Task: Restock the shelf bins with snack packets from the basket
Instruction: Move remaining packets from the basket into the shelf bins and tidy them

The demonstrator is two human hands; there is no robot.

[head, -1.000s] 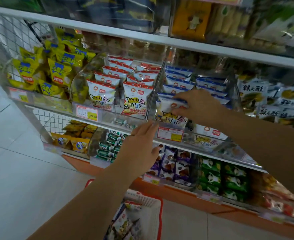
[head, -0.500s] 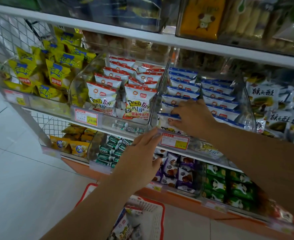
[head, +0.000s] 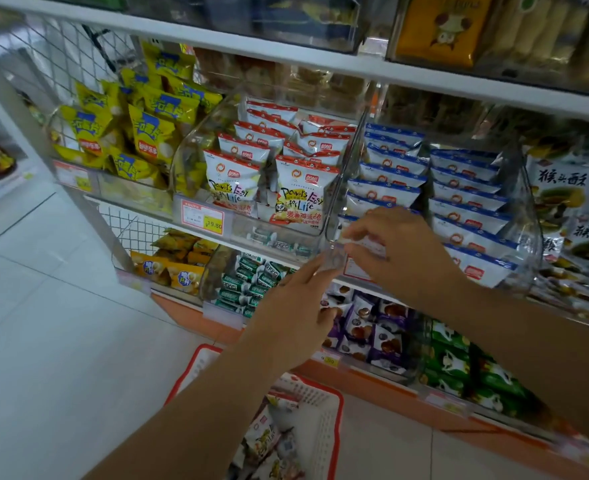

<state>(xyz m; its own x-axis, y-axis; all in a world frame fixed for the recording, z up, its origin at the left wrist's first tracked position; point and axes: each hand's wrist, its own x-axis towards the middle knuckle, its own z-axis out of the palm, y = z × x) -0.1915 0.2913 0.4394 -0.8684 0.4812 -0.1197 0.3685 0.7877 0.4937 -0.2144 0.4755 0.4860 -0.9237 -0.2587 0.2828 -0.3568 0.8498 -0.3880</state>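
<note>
Basket (head: pixel 339 424) at bottom centre, directly below both hands. Packets (head: pixel 265 438) heaped inside, axes mixed. Left hand (head: pixel 296 306) nearer basket, fingers straight, tips touching front corner of blue-packet bin (head: pixel 528 220). Right hand (head: pixel 403 254) higher, centre frame, fingers curled at same bin's front lip; gripping or only touching, cannot tell. Blue packets (head: pixel 466 199) in two rows, nearly full. Red-packet bin (head: pixel 189 157) to left, stocked. Next move likely reach down.

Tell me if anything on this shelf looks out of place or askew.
The yellow packets at the left lie heaped at all angles, unlike the tidy rows of red-topped packets and blue-topped packets. Nothing looks spilled or torn.
</note>
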